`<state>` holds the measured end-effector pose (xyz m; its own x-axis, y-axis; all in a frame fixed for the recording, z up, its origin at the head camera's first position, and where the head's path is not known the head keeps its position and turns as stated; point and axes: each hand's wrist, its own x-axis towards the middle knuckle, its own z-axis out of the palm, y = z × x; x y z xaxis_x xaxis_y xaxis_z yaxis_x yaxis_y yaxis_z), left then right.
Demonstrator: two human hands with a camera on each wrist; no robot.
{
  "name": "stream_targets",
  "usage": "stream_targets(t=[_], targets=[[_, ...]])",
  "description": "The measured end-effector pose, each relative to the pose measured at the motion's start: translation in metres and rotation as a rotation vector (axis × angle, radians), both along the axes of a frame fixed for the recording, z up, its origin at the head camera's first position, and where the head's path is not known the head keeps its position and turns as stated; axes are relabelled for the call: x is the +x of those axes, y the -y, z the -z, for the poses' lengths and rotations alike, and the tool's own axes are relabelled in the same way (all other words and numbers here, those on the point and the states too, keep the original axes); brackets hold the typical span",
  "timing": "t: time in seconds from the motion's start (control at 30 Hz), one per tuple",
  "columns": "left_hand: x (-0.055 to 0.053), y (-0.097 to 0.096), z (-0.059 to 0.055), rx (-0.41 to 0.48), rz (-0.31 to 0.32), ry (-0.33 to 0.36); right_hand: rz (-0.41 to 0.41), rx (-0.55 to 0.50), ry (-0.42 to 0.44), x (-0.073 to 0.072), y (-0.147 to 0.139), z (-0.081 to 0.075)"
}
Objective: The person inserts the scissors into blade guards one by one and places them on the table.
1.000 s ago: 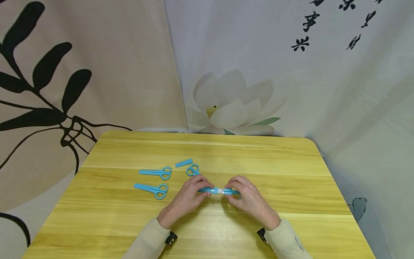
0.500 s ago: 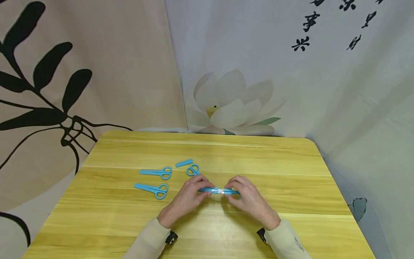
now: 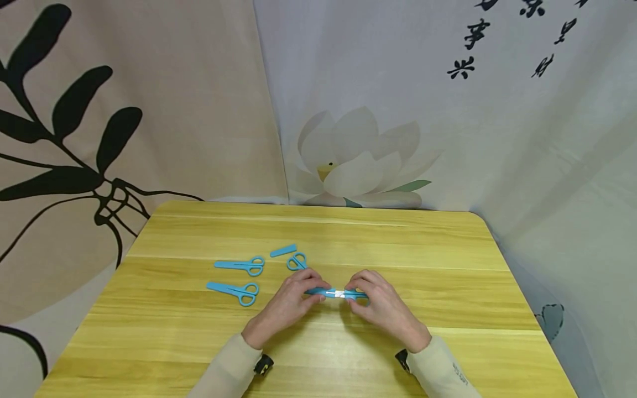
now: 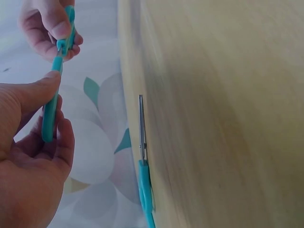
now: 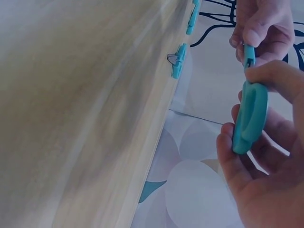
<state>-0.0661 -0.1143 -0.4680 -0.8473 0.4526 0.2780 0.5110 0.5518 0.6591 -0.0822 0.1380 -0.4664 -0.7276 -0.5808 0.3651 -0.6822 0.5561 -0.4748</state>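
Near the middle of the table, my left hand [image 3: 291, 296] pinches a blue blade cover [image 3: 318, 292] between thumb and fingers. My right hand [image 3: 382, 298] grips the blue handles of a pair of scissors [image 5: 254, 118]. Scissors and cover lie in one line, and a short stretch of silver blade shows between them; the tip is hidden inside the cover. Just beyond the left hand lies a second pair of scissors [image 4: 145, 185] with bare blades, partly hidden by the fingers in the head view. A loose blue cover [image 3: 283, 250] lies behind that pair.
On the left of the wooden table [image 3: 423, 243] lie two blue scissors with covers on, a farther pair [image 3: 231, 265] and a nearer pair [image 3: 225, 288]. A printed curtain [image 3: 199, 99] hangs along the table's back edge.
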Motion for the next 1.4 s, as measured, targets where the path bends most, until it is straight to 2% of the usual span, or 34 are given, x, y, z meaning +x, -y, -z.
stream_targets(t=[0.27,0.83,1.17,1.4], targets=[[-0.0010,-0.0001,0.0007,-0.005,0.010,0.001,-0.005,0.004,0.002,-0.0008,0.0003,-0.0003],[-0.0013,-0.0023,0.0025,0.014,-0.011,0.026,0.003,-0.004,0.024,-0.0001,0.0022,-0.0020],[-0.0035,-0.0023,0.0030,0.056,0.005,0.051,-0.010,-0.015,0.037,-0.0006,0.0040,-0.0050],[-0.0035,-0.0023,0.0040,0.081,0.005,0.044,-0.019,-0.022,0.050,-0.0017,0.0053,-0.0039]])
